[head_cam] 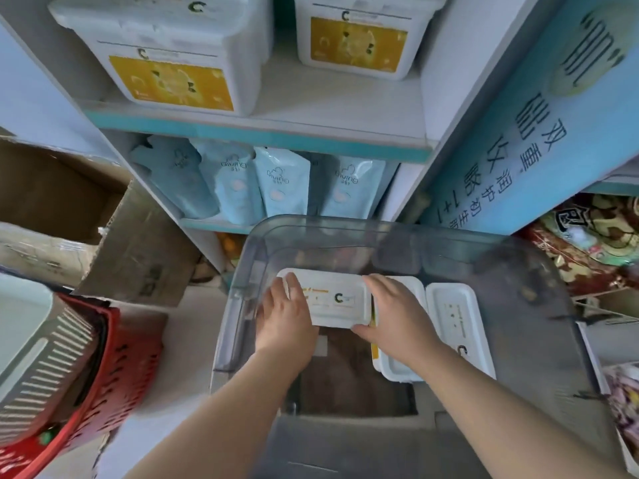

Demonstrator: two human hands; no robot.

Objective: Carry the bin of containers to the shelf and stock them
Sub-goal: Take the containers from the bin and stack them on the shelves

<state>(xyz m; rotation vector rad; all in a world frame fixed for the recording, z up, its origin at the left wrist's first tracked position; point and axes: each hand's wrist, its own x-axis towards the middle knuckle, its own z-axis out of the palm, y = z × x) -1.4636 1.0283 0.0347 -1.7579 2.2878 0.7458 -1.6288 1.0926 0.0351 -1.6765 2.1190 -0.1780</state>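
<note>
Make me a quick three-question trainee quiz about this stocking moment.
1. True or false: the left hand and right hand both touch the same white container inside the bin.
2. Which goods show just beyond the bin's far rim? A) blue pouches B) glass jars C) folded towels
3. Fill in: the basket left of the bin is ____.
Key: 1 true; 2 A; 3 red.
</note>
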